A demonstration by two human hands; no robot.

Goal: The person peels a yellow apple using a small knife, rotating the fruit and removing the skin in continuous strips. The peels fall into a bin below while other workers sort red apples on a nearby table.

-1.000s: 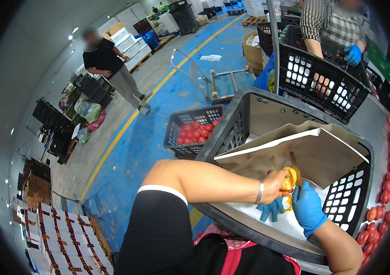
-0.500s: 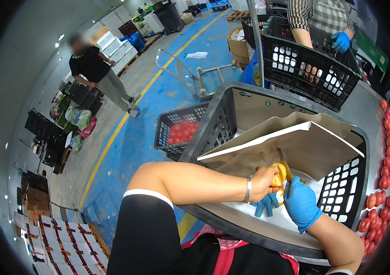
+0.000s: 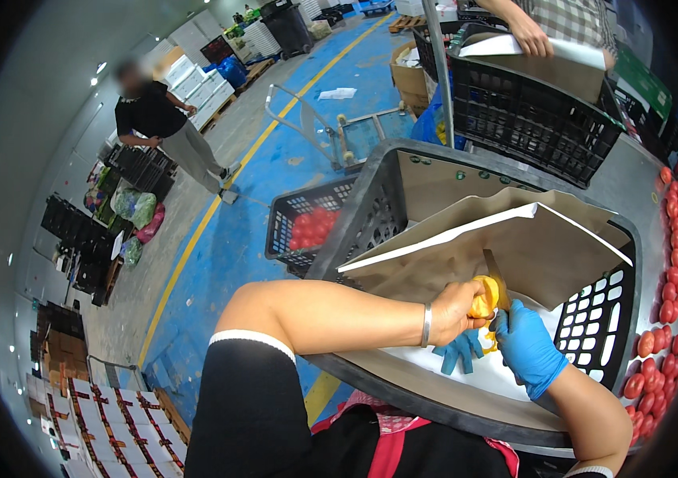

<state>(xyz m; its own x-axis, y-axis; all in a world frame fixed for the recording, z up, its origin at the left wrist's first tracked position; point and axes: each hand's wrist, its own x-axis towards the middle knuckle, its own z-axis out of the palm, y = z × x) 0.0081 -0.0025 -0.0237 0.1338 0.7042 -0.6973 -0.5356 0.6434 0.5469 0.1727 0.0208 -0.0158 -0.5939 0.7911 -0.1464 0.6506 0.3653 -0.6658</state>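
Bare left hand point(image 3: 452, 312) grips a small orange-yellow fruit point(image 3: 483, 298) over the black plastic crate lined with brown paper point(image 3: 466, 211). Blue-gloved right hand point(image 3: 527, 348) is clenched on a thin knife blade point(image 3: 493, 277) set against the fruit. Peeling appears partly done: yellow scraps hang below; most skin remains. A loose blue glove point(image 3: 458, 351) lies beneath.

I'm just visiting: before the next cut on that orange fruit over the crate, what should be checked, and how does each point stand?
1. Left hand grips the orange fruit: ok.
2. Right hand gloved in blue: ok.
3. Left hand gloved: not ok, bare.
4. Knife blade clear of left fingers: cannot tell.
5. Work held over the paper-lined black crate: ok.
6. Loose blue glove away from the blade: cannot tell.
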